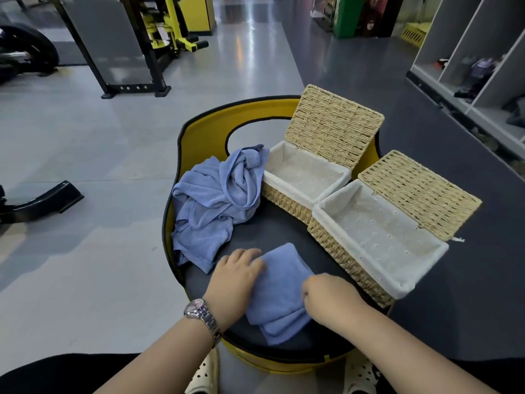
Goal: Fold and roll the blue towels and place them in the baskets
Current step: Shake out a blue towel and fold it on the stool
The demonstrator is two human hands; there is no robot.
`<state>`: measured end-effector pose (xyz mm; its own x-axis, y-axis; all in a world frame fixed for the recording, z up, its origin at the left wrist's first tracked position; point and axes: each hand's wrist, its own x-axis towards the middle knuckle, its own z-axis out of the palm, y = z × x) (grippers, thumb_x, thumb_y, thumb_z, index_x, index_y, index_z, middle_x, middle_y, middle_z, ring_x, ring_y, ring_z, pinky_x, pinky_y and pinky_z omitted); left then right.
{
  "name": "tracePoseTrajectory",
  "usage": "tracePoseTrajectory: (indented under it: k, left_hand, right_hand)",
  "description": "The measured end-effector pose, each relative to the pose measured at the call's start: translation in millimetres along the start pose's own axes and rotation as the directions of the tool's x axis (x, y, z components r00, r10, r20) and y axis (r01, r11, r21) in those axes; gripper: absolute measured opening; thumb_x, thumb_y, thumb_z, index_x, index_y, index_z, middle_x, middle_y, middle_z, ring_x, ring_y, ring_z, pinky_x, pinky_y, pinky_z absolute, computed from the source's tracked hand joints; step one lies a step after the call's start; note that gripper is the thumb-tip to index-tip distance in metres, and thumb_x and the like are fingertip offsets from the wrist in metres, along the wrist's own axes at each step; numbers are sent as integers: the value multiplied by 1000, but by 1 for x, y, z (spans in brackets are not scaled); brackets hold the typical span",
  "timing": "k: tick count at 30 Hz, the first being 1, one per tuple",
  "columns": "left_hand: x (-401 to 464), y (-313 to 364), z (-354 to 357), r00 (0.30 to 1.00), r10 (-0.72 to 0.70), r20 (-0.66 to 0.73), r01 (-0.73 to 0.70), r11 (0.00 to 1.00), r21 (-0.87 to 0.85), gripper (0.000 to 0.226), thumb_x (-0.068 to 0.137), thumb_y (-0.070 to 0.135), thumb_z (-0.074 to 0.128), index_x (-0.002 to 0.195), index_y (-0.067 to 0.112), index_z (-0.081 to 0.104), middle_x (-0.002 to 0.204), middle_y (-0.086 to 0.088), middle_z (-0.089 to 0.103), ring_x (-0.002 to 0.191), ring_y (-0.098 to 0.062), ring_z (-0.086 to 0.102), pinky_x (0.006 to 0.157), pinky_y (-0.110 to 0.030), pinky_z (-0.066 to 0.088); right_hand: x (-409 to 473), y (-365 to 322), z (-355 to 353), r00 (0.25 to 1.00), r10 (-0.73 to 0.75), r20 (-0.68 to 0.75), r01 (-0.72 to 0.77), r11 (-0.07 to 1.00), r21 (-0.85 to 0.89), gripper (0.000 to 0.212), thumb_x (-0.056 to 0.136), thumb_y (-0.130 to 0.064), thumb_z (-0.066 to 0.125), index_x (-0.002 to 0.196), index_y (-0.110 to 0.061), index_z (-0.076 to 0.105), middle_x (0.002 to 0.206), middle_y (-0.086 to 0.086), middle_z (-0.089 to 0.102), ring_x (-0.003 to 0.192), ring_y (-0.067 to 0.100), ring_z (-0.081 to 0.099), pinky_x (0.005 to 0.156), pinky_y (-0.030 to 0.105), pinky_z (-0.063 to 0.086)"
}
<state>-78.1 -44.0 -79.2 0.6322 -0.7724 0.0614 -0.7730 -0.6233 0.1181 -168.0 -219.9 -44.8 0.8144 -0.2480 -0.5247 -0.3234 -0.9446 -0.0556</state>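
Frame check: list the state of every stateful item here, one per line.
Folded towel: flat, folded, not rolled, under both hands.
Towel pile: crumpled, unfolded.
Far basket: lid open, empty.
Near basket: lid open, empty.
Left hand: flat, pressing the towel.
Right hand: fingers curled on the towel edge.

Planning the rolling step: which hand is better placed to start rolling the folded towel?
Probably the right hand: its fingers pinch the near edge of the folded blue towel, while the left hand lies flat, pinning it.
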Motion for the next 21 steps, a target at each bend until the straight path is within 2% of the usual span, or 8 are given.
tracePoseTrajectory:
  k: [2, 4, 6, 8, 10, 15, 18, 21]
  left_hand:
    - [-2, 0, -7, 989, -149, -19, 147, 987, -69, 40, 75, 12, 48, 113, 26, 53, 121, 1, 58, 103, -26, 59, 75, -36, 49]
    - [-4, 0, -8, 943, -322, 82, 332, 930, -156, 47, 86, 33, 54, 130, 23, 41, 122, -3, 57, 109, -28, 55, 82, -38, 47]
    - [-6, -4, -5, 883, -387, 267, 443, 875, -198, 75, 80, 52, 60, 140, 20, 28, 128, -6, 53, 116, -30, 51, 90, -39, 47]
    - [-6, -9, -3, 852, -385, 355, 479, 847, -230, 93, 72, 55, 69, 144, 19, 23, 135, -4, 49, 122, -29, 48, 95, -39, 45]
    - [-5, -13, 0, 845, -393, 362, 495, 833, -249, 98, 67, 53, 74, 144, 17, 25, 136, -2, 50, 123, -27, 48, 96, -37, 45]
    - [-3, -19, 4, 910, -319, 265, 389, 878, -278, 50, 59, 50, 77, 96, 32, 50, 94, 7, 55, 94, -20, 52, 73, -33, 44]
    - [-4, -17, 3, 916, -275, 292, 378, 834, -402, 46, 60, 37, 78, 87, 32, 42, 85, 6, 59, 82, -19, 57, 69, -35, 47]
    - [-4, -17, -2, 913, -284, 292, 394, 797, -458, 50, 60, 31, 77, 96, 28, 43, 79, 9, 61, 77, -15, 60, 67, -36, 49]
  right_hand:
    - [-2, 6, 5, 934, -52, -353, 72, 996, 45, 16, 88, -11, 43, 80, -11, 57, 73, 2, 40, 82, 25, 47, 62, 30, 30]
    - [6, 12, 8, 842, -25, -539, 173, 959, 225, 12, 88, -12, 45, 85, -13, 57, 87, 2, 51, 90, 26, 54, 67, 33, 37]
    - [19, 16, 10, 873, -24, -488, 216, 915, 341, 21, 91, -19, 52, 110, -14, 56, 116, 2, 55, 111, 24, 54, 86, 33, 44]
    - [26, 18, 13, 932, -82, -352, 228, 890, 396, 55, 92, -24, 56, 142, -12, 35, 148, 3, 37, 135, 19, 37, 110, 29, 31]
    - [29, 19, 13, 946, -162, -281, 270, 872, 409, 77, 90, -24, 60, 151, -18, 13, 158, 1, 17, 144, 15, 22, 116, 25, 18]
    - [36, 25, 12, 964, -186, -188, 249, 881, 403, 104, 79, -26, 71, 151, -27, -4, 147, 5, 35, 135, 20, 34, 111, 27, 27]
    - [43, 33, 14, 969, -153, -192, 234, 814, 532, 96, 74, -22, 75, 149, -15, 17, 131, 0, 48, 127, 17, 40, 105, 21, 28]
    - [45, 40, 15, 953, -169, -251, 283, 795, 537, 45, 70, -15, 77, 111, -19, 61, 98, -7, 51, 100, 14, 53, 87, 20, 38]
